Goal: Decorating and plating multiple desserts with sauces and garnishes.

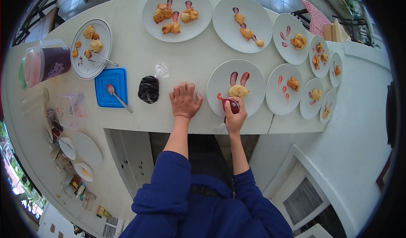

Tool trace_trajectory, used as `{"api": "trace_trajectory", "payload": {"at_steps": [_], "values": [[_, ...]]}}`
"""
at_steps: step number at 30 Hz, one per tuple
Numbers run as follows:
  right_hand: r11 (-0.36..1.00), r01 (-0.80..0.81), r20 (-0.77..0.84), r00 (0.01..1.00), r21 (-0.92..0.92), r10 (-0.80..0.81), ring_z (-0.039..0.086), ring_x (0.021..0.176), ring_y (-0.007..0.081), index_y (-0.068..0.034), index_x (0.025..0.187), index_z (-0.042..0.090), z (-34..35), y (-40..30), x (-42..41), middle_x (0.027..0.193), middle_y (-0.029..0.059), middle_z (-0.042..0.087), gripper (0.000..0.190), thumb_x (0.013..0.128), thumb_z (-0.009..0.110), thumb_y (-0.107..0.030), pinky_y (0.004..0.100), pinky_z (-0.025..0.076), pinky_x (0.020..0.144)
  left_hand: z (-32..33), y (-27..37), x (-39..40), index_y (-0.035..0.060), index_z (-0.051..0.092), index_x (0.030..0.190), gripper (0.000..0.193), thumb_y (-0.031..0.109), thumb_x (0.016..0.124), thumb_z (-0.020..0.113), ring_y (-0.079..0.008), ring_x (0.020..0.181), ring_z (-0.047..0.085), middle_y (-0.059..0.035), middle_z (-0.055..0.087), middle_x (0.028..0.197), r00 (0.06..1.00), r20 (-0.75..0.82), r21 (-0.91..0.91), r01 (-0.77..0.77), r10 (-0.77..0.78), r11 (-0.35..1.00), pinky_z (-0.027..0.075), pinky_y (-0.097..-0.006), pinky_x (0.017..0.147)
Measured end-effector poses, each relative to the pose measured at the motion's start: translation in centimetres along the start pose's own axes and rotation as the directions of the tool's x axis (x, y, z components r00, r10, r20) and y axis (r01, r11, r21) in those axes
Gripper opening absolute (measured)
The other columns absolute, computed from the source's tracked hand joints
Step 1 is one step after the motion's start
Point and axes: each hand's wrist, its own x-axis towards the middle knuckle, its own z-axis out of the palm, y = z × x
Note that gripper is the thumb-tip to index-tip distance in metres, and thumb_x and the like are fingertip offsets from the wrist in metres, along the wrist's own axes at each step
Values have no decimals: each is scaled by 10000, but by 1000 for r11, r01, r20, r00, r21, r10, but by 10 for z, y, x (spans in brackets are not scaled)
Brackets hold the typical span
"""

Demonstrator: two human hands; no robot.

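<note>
My right hand [236, 118] grips a small piping bag of dark red sauce [234, 106] over the near left part of a white textured plate [219, 76]. A curl of bright red sauce [219, 95] shows by the bag's tip. On that plate sits a pale golden puff [238, 91], with two red sauce smears [233, 78] fanning out above it. Left of the plate, my left hand [185, 101] lies palm down on the white counter [184, 55], holding nothing, its fingers slightly apart. Near its fingers are a knotted black plastic bag [148, 89] and a crumpled clear wrapper [162, 70].
Several plates with puffs and sauce marks, such as a large plate [152, 3], line the back and right. At left are a blue lid [101, 79] with a spoon [118, 96], a rimmed plate [104, 31] with tongs [103, 60], and a tub [57, 60].
</note>
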Motion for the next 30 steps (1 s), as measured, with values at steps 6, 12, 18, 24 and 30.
{"api": "trace_trajectory", "payload": {"at_steps": [6, 12, 18, 24, 30], "values": [[1000, 1, -8, 1000, 4, -1, 570, 699, 125, -18, 864, 579, -1, -2, 0, 751, 66, 597, 149, 761, 636, -109, 255, 455, 665, 1, 0, 0, 141, 464, 960, 314, 287, 697, 556, -243, 935, 399, -62, 430, 993, 1000, -5, 0, -1, 1, 1000, 315, -384, 758], [1000, 16, -18, 1000, -9, -16, 570, 701, 131, -18, 866, 578, -1, -1, 0, 752, 70, 596, 149, 761, 635, -108, 258, 454, 669, 0, 0, 0, 143, 465, 958, 312, 293, 699, 553, -241, 932, 398, -58, 431, 995, 1000, 4, -1, 5, -5, 1000, 313, -380, 761], [1000, 12, -26, 1000, -4, -12, 572, 703, 137, -19, 866, 578, -1, -3, 1, 752, 72, 597, 146, 763, 633, -106, 263, 455, 672, 0, 0, 0, 146, 461, 955, 308, 291, 699, 553, -243, 929, 397, -57, 429, 993, 1000, 9, 5, 7, -7, 1000, 316, -381, 752], [1000, 20, -45, 999, 0, -20, 571, 704, 131, -19, 867, 580, 1, -3, 1, 747, 73, 599, 139, 766, 628, -102, 260, 454, 668, 0, 0, 0, 147, 457, 957, 312, 293, 699, 554, -244, 925, 398, -60, 429, 990, 1000, -7, -3, -2, 2, 1000, 318, -381, 747], [1000, -8, -35, 999, 1, 8, 550, 743, 131, -1, 872, 569, 2, -6, 2, 793, 56, 594, 135, 789, 608, -100, 261, 442, 706, -1, 0, 1, 148, 457, 958, 310, 291, 701, 553, -243, 926, 397, -58, 427, 987, 1000, -1, -2, 2, -2, 1000, 317, -382, 747]]}}
